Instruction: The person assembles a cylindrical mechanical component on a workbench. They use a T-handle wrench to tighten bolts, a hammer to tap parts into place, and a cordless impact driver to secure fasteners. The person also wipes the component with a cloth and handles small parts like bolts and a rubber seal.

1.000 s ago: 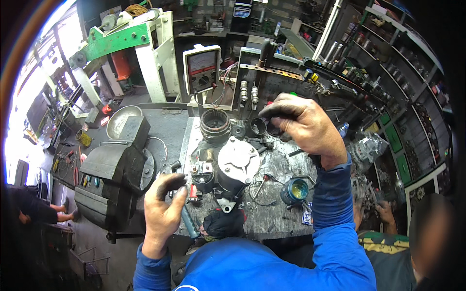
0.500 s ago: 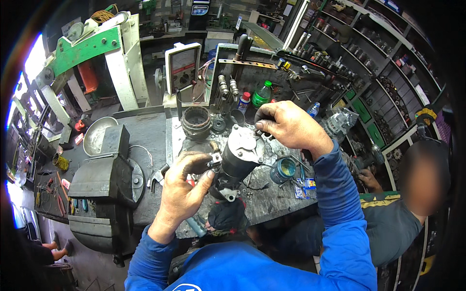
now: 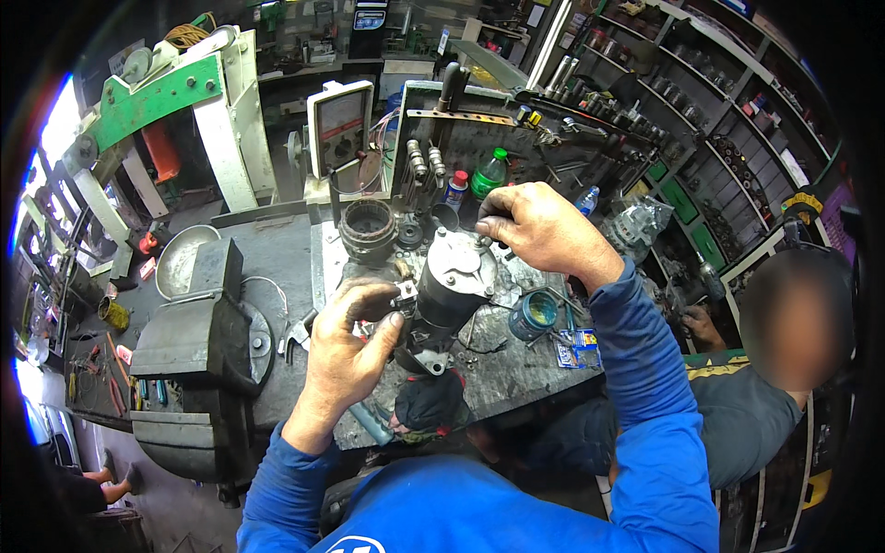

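A starter motor (image 3: 449, 297) stands upright on the workbench in front of me, with a black cylindrical body and a silver end cap (image 3: 458, 261) on top. Bolt heads show on the cap. My left hand (image 3: 355, 327) is closed round the motor's left side, thumb and fingers by a small silver metal fitting (image 3: 404, 293). At the cap's far right edge, my right hand (image 3: 527, 226) pinches what looks like a small bolt, mostly hidden by the fingertips. A dark cloth (image 3: 431, 403) lies at the motor's near side.
A large bench vise (image 3: 189, 341) stands left. Behind the motor are a ring-shaped stator (image 3: 367, 230), a red-capped can (image 3: 455, 189) and a green bottle (image 3: 489, 173). An open blue tub (image 3: 533, 316) sits right of it. Another person (image 3: 751, 415) works close on my right.
The view has shifted slightly. My right hand's fingertips stay at the cap's edge with the wrist turned a little, and my left hand keeps its place on the motor.
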The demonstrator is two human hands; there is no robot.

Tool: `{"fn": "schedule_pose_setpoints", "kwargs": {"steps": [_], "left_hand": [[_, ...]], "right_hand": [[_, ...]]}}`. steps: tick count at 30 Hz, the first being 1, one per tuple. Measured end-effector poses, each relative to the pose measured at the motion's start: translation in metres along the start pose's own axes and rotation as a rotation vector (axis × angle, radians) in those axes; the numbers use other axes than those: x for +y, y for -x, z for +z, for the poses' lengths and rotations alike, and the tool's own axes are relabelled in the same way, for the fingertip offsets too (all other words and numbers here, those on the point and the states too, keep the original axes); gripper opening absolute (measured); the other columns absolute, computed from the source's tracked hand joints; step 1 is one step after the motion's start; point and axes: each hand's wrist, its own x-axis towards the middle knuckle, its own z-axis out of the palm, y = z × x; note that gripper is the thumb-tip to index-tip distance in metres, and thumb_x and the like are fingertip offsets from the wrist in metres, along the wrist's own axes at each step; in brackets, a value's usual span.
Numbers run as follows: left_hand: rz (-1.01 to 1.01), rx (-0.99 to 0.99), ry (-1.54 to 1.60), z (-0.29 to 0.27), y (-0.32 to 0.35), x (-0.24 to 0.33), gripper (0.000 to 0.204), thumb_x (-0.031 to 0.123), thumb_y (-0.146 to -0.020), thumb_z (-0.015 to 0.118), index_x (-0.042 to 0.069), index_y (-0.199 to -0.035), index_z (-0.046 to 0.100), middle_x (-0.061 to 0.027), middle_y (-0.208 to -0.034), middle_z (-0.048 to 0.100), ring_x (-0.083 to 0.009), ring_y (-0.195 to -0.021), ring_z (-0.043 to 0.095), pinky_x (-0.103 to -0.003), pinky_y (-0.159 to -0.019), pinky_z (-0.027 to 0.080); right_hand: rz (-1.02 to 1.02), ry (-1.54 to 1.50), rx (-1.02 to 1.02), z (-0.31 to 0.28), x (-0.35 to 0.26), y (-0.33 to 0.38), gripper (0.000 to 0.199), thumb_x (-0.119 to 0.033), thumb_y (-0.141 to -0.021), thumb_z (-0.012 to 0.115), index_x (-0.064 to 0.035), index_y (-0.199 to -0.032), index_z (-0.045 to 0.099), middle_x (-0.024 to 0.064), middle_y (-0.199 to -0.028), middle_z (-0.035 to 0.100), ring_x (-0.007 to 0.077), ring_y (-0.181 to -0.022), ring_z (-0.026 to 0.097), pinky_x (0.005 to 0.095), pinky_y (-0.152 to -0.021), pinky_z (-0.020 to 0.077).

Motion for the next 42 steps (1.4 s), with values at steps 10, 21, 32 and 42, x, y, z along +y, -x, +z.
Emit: {"fn": "schedule_pose_setpoints", "kwargs": {"steps": [10, 21, 32, 42], "left_hand": [[-0.024, 0.105, -0.025, 0.009, 0.001, 0.004, 0.026, 0.003, -0.093, 0.075, -0.002, -0.118, 0.072, -0.0137, -0.11, 0.074, -0.0218, -0.092, 0.074, -0.034, -0.085, 0.058], [0.024, -0.062, -0.199, 0.076, -0.1, 0.034, 0.032, 0.021, -0.094, 0.081, -0.002, -0.115, 0.079, -0.0193, -0.105, 0.08, -0.0306, -0.094, 0.079, -0.039, -0.085, 0.06], [0.146, -0.056, -0.399, 0.079, -0.1, 0.026, 0.028, 0.021, -0.091, 0.079, -0.002, -0.107, 0.079, -0.018, -0.092, 0.08, -0.0269, -0.083, 0.079, -0.037, -0.079, 0.061], [-0.252, -0.354, -0.236, 0.061, -0.123, 0.022, 0.028, 0.022, -0.093, 0.084, -0.002, -0.108, 0.081, -0.0044, -0.088, 0.079, -0.0078, -0.08, 0.07, -0.027, -0.075, 0.057]], "right_hand": [[-0.115, 0.065, 0.021, 0.003, 0.001, 0.001, 0.029, -0.024, -0.093, 0.08, 0.0034, -0.097, 0.074, 0.0225, -0.086, 0.074, 0.0396, -0.082, 0.074, 0.0445, -0.075, 0.0577], [0.066, -0.85, 0.236, 0.06, 0.021, 0.02, 0.021, -0.014, -0.094, 0.078, 0.0059, -0.103, 0.076, 0.0082, -0.085, 0.075, 0.0085, -0.076, 0.063, 0.03, -0.068, 0.0533], [0.407, -0.46, -0.24, 0.123, 0.077, 0.097, 0.035, -0.03, -0.096, 0.074, 0.0015, -0.112, 0.078, 0.0218, -0.097, 0.079, 0.036, -0.09, 0.076, 0.0452, -0.082, 0.0582], [-0.241, -0.584, -0.17, 0.377, -0.109, 0.07, 0.027, -0.016, -0.099, 0.061, 0.0028, -0.118, 0.065, 0.0273, -0.109, 0.066, 0.0461, -0.09, 0.071, 0.0533, -0.084, 0.0575]]}}
